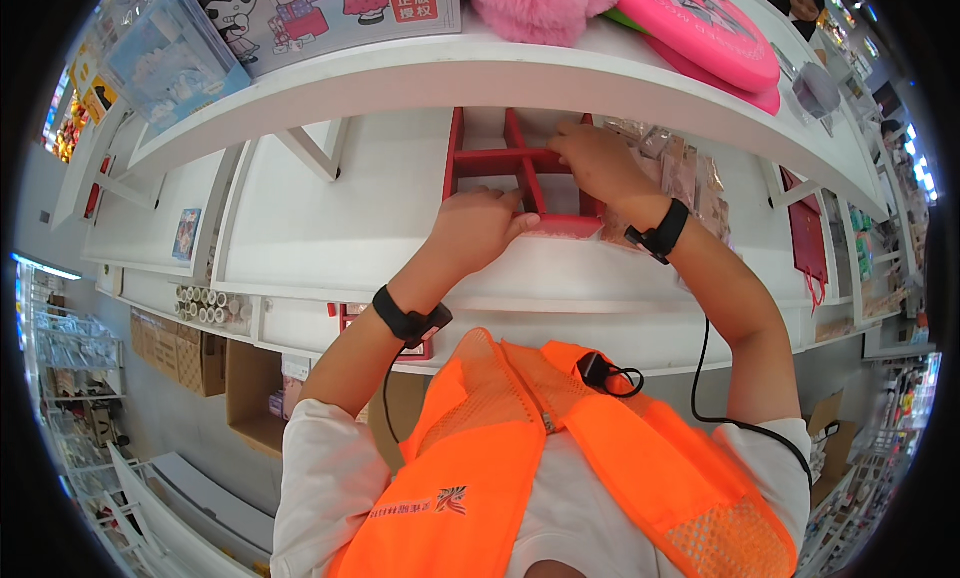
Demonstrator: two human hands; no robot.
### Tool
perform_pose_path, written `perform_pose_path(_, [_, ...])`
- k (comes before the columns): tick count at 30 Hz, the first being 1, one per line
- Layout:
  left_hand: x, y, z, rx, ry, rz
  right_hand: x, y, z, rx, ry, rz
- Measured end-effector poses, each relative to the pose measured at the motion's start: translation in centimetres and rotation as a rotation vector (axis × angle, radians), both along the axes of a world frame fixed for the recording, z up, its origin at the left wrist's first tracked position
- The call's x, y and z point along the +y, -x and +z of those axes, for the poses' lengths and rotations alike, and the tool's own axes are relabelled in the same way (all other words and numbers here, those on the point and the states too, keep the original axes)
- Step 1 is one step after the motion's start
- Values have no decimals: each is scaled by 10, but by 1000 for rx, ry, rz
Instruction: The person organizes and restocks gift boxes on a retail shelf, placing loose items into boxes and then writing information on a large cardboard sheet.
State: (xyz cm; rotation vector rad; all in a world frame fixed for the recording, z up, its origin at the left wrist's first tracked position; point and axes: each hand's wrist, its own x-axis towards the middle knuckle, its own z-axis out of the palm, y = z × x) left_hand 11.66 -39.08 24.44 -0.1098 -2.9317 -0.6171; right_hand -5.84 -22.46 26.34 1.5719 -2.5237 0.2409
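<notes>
A red box with crossed dividers [529,182] lies on the white shelf, under the upper shelf's front edge. My left hand [480,225] rests at its near left part, with the fingertips over a near compartment and the thumb by the near rim. At the far right part of the box, my right hand [596,158] has its fingers bent down at a divider; whether they pinch anything is hidden. Several small clear-wrapped pinkish packets [679,176] lie in a pile just right of the box, partly behind my right forearm. Each wrist wears a black band.
Above, the upper white shelf [420,71] holds a boxed set, a pink plush item [540,7] and pink round items [712,30]. White shelf legs stand left and right. A red paper bag [806,233] is at the right. A person [804,4] is far off at upper right.
</notes>
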Motion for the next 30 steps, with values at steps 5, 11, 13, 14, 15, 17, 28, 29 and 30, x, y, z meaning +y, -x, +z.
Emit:
perform_pose_path(5, [1, 12, 14, 43, -165, 146, 2, 9, -6, -18, 1, 77])
perform_pose_path(11, [18, 28, 5, -126, -192, 62, -1, 7, 5, -51, -71, 29])
perform_pose_path(13, [17, 28, -15, 75, -78, 115, 3, 6, 3, -149, 17, -12])
perform_pose_path(14, [16, 29, -19, 75, -76, 105, 4, 8, 2, -148, 21, -22])
perform_pose_path(15, [16, 27, -17, 60, -70, 103, 6, 7, 0, -167, 3, -21])
perform_pose_path(17, [16, 24, -17, 39, -62, 91, 9, 5, -3, -192, -12, -28])
perform_pose_path(28, [18, 29, -16, -8, 41, 117, 37, -2, 7, -267, 200, 87])
perform_pose_path(29, [18, 30, -18, -16, 40, 103, 50, 4, 7, -274, 200, 72])
perform_pose_path(30, [17, 28, -18, 28, 54, 127, 70, 15, 8, -263, 231, 5])
